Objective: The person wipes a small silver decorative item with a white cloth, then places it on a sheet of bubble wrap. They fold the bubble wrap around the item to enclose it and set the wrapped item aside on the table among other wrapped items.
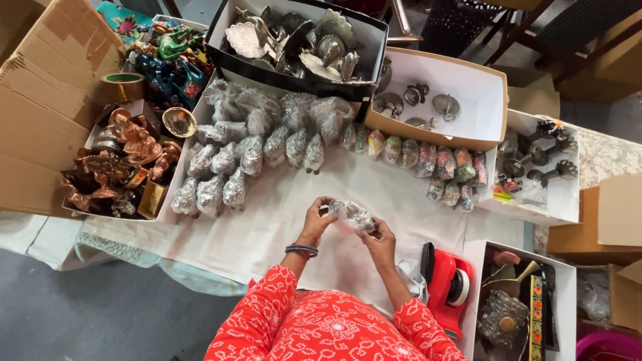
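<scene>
White cloth covers the tabletop (281, 220) that fills the middle of the frame, and you are standing at its lower edge in a red patterned top. Brown cardboard, a large opened box (40, 87), takes up the upper left corner. At the top centre sits a black box (224, 57) packed with silver-coloured metal pieces, and to its right a white box (481, 93) with a few small metal items. Left of centre, a tray of copper-coloured figurines (120, 167) lies beside a group of bubble-wrapped silver figures (247, 147) standing in rows on the cloth. A shorter line of wrapped multicoloured pieces (428, 164) runs across the upper right of the cloth, next to a white tray with dark metal ornaments (542, 160). At the lower right, a red tape dispenser (448, 284) rests on the tabletop, just beside another white box (521, 307) holding mixed goods.

Just below the centre of the frame, you hold a small bubble-wrapped figure (351, 214) above the cloth, between both hands. Your left hand (316, 217), with bangles at the wrist, has its fingers closed on the left end of the wrapping. Your right hand (380, 239) grips the right end from below, fingers curled around it.
</scene>
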